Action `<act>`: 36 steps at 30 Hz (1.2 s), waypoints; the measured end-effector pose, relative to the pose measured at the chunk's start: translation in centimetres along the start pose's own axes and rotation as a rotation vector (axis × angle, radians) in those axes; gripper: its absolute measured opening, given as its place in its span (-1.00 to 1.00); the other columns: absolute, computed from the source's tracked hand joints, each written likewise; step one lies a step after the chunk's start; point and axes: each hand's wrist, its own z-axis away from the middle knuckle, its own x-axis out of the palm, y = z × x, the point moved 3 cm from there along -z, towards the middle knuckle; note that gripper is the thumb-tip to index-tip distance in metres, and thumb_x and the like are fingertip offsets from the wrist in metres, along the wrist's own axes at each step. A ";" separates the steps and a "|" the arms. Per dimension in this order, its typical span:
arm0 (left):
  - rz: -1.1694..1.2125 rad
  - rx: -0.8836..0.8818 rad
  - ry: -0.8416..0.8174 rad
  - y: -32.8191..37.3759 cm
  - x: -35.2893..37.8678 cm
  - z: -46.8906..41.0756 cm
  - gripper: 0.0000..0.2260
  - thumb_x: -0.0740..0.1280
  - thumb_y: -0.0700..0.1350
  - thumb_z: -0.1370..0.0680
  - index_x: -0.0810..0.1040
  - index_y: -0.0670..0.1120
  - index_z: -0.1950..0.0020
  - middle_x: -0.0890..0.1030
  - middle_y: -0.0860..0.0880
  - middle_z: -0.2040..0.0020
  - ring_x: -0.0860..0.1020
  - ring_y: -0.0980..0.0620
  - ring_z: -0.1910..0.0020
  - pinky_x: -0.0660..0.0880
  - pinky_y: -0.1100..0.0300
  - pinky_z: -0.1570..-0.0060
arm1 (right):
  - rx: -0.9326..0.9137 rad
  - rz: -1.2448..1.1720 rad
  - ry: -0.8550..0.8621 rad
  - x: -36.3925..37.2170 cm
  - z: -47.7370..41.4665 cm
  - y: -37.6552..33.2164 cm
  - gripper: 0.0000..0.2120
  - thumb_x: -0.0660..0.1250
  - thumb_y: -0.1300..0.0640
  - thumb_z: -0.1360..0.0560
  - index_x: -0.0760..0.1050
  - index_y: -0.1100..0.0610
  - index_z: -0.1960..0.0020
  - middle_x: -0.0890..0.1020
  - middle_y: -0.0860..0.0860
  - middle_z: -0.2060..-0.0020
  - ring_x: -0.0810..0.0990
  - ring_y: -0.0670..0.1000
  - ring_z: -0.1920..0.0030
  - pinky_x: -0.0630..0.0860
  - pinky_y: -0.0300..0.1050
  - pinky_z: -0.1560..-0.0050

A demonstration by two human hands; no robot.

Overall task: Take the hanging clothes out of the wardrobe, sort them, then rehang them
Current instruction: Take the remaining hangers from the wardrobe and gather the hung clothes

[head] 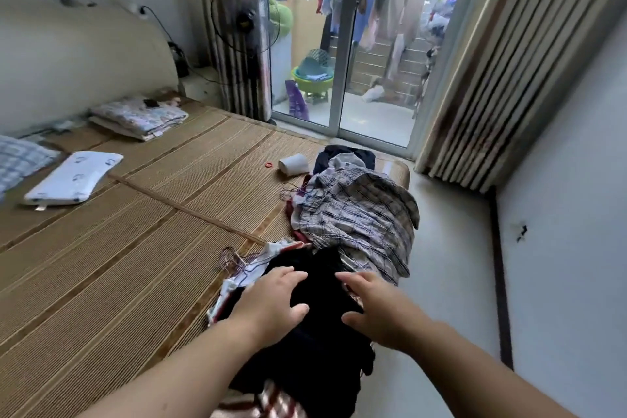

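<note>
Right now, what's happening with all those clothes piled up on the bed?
A person is sorting clothes on the woven bed mat. The left hand and right hand are both open, with their fingers spread over a black garment on top of the nearest pile. Just past it lies a crumpled plaid shirt. Some wire hangers poke out to the left of the pile. No wardrobe is in view, so nothing looks rehung yet.
</note>
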 end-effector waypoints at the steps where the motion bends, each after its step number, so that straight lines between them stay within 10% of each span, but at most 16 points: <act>1: 0.016 -0.028 0.006 -0.8 -0.5 -0.8 -0.45 0.28 0.11 -0.49 0.26 0.10 -0.47 0.25 0.07 -0.48 0.21 0.11 -0.46 0.20 0.07 -0.43 | -0.018 0.004 -0.003 -0.5 -1.9 0.0 -0.32 0.32 -0.10 -0.44 0.08 -0.22 -0.47 0.29 -0.09 -0.40 0.41 0.00 -0.32 0.41 -0.04 -0.29; 20: 0.321 -0.898 0.223 -7.3 1.3 -17.1 -0.39 0.19 0.20 -0.34 0.35 0.15 -0.40 0.42 0.04 -0.38 0.42 0.01 -0.32 0.35 0.07 -0.31 | -0.551 0.263 -0.475 -1.9 -37.0 4.8 -0.40 0.32 -0.06 -0.45 0.21 -0.16 -0.45 0.33 -0.01 -0.37 0.50 0.04 -0.22 0.48 -0.08 -0.19; 36: 0.374 -1.085 0.114 -20.8 13.5 -24.2 -0.50 0.24 0.14 -0.47 0.31 0.17 -0.41 0.37 0.11 -0.41 0.32 0.00 -0.38 0.29 0.08 -0.34 | -0.536 0.330 -0.598 17.9 -51.2 4.7 -0.28 0.27 -0.18 -0.46 0.05 -0.05 -0.51 0.29 -0.03 -0.42 0.36 0.05 -0.36 0.41 0.05 -0.27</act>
